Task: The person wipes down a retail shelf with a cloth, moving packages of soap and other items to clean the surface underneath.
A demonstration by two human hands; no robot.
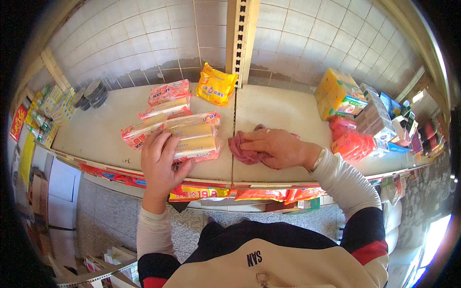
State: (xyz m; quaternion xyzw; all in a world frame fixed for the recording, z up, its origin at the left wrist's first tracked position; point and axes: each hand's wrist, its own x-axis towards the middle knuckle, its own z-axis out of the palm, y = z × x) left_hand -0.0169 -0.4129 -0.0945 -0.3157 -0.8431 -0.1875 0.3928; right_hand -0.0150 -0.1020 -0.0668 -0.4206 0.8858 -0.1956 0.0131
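Note:
My right hand (277, 148) presses a crumpled pink cloth (246, 153) onto the pale shelf (273, 104), just right of the joint between two shelf boards. My left hand (162, 158) rests with curled fingers on clear-and-pink wrapped packs of yellow soap bars (194, 138); whether it grips one is hard to tell. Behind them lies another such pack (169, 94). A yellow soap packet (216, 86) stands near the shelf's back edge, by the perforated metal upright (242, 43).
At the right stand yellow boxed goods (336, 95), red-pink packets (353, 142) and stacked cartons (376, 115). Dark round containers (94, 94) and small boxes (63, 106) are at the left. A tiled wall (162, 36) rises behind; a lower shelf holds bagged goods (200, 193).

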